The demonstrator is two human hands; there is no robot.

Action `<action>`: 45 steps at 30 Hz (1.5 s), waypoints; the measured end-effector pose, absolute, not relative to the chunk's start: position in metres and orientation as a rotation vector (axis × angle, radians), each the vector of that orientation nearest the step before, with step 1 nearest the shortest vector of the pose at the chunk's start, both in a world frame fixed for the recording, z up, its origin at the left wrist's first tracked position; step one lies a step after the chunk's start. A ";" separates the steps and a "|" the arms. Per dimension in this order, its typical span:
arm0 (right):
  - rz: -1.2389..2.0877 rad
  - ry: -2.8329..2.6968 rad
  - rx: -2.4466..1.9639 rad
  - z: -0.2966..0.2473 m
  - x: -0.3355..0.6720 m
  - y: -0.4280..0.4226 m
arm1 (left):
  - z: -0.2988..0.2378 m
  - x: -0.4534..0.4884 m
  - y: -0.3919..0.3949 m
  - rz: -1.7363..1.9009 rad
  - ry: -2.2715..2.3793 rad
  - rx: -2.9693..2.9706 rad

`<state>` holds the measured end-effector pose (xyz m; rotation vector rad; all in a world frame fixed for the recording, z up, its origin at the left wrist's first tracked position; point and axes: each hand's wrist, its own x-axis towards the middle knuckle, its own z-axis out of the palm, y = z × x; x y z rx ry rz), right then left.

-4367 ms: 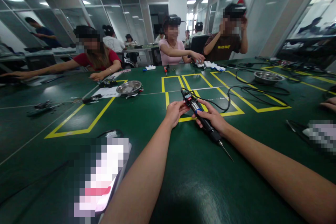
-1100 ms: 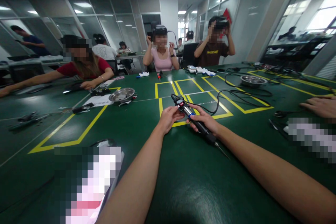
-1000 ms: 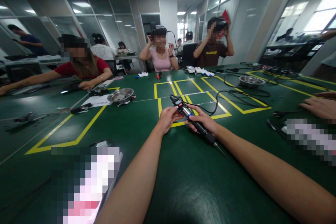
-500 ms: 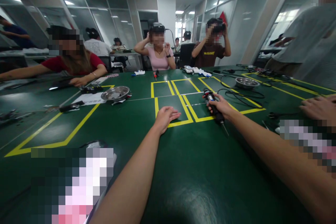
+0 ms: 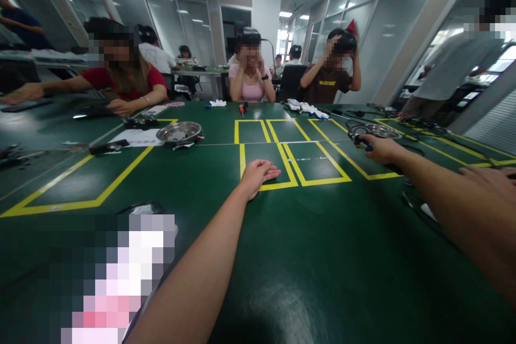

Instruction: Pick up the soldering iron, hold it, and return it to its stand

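My left hand [image 5: 258, 173] lies flat and open on the green table [image 5: 306, 258], fingers resting on a yellow tape line, holding nothing. My right hand [image 5: 381, 149] reaches far to the right and is closed around the black electric screwdriver [image 5: 360, 142]; only the tool's top end with its cable shows past my fingers. The screwdriver's black cable [image 5: 355, 129] loops on the table beside a metal bowl [image 5: 382, 130].
Another person's hand [image 5: 487, 176] rests at the right edge. A second metal bowl [image 5: 178, 131] and paper sit left of centre. Three people sit across the table; white gloves [image 5: 308, 108] lie before them. A blurred-out object [image 5: 121, 274] lies near left.
My left hand let go of the screwdriver and settled flat on the table. My right hand carried the screwdriver from the centre to the right, toward the metal bowl.
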<state>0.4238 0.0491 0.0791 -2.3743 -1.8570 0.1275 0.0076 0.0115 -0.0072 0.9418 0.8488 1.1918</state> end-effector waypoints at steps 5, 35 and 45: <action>0.006 -2.043 -2.466 0.079 0.406 0.057 | -0.006 0.008 0.012 1.189 0.844 0.944; 0.565 -1.873 -1.954 0.058 0.341 0.021 | -0.007 0.010 0.012 1.188 0.853 0.933; 1.534 -1.253 -0.984 0.023 0.191 -0.037 | -0.004 0.006 0.009 1.261 0.742 0.842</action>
